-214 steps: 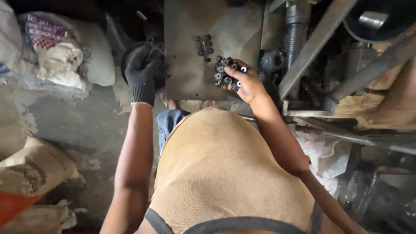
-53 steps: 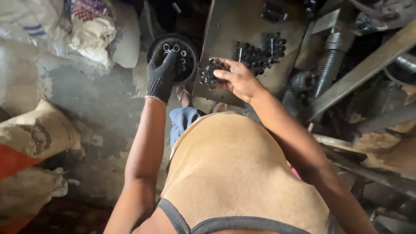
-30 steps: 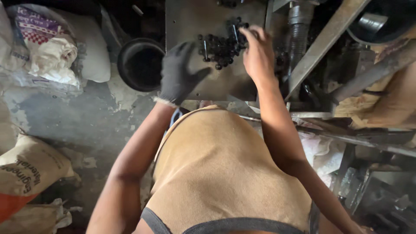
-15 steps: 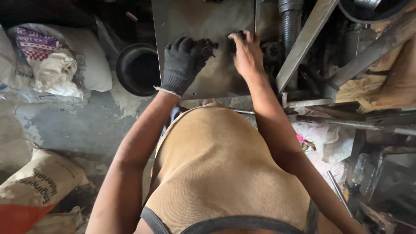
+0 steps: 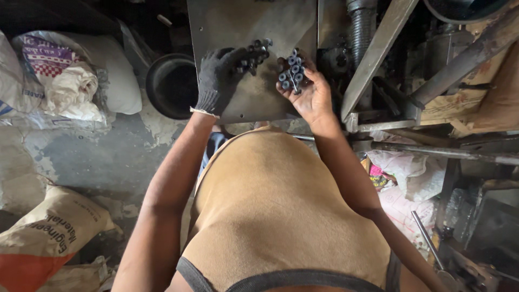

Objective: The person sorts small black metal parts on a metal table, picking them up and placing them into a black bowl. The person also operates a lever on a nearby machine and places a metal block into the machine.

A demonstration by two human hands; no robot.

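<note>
My left hand (image 5: 219, 81) wears a dark knit glove and rests on a grey metal plate (image 5: 243, 27), its fingertips on a cluster of small dark metal sleeves (image 5: 255, 53). My bare right hand (image 5: 304, 89) is cupped palm up over the plate's right edge. It holds several small grey cylindrical metal pieces (image 5: 292, 71) stacked side by side in the palm. The two hands are a short gap apart.
A black round bucket (image 5: 172, 85) stands left of the plate. Filled sacks (image 5: 70, 81) lie at the left and a printed sack (image 5: 46, 243) at the lower left. Machine frame bars (image 5: 378, 54) and a threaded shaft (image 5: 361, 24) crowd the right.
Since half a second ago my right hand has turned palm up with a stack of small metal pieces in it. My gloved left hand stays on the plate by the loose pieces.
</note>
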